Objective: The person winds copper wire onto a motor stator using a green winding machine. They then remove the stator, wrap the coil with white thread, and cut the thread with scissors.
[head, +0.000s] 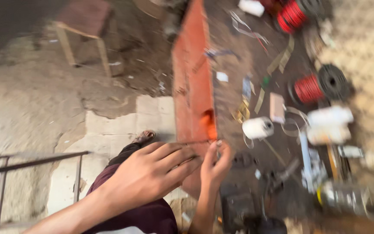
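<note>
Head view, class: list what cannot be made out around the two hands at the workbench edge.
- What the right hand pinches: too small, motion-blurred.
- What lies under the left hand: hidden by its fingers.
- Dark items at bottom right: blurred, cut by the lower edge.
- Red spool: cut off at the top.

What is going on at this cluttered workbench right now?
A person is working at the near corner of a red-edged bench. The left hand lies spread by the corner, and the right hand is raised with its fingers pinched together on something too small and blurred to identify. Spread over the bench are two red wire spools, a white roll, paper strips and scraps. One sandalled foot shows on the floor below. The picture is motion-blurred.
</note>
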